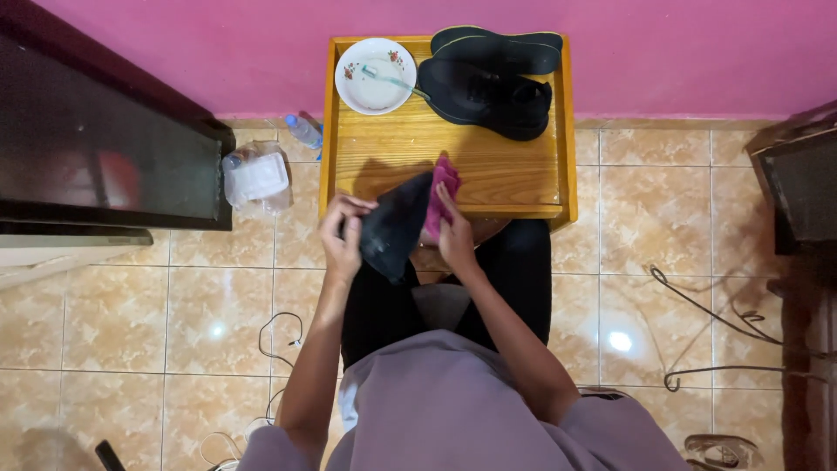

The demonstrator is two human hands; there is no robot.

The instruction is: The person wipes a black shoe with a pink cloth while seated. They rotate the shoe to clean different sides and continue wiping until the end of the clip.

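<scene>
A small wooden table (523, 174) stands against a pink wall (218, 52), bearing a black shoe (484, 94), a black insole (501, 48) behind it and a white bowl (376, 76). In front of it, over the person's lap, the left hand (342, 237) grips the edge of a second black insole (394, 225), held tilted, toe down. The right hand (455, 234) is closed on a pink cloth (441, 194), pressing it against the insole's face.

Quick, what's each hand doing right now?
Left hand: closed on the black insole.
Right hand: holding the pink cloth against the insole.
</scene>
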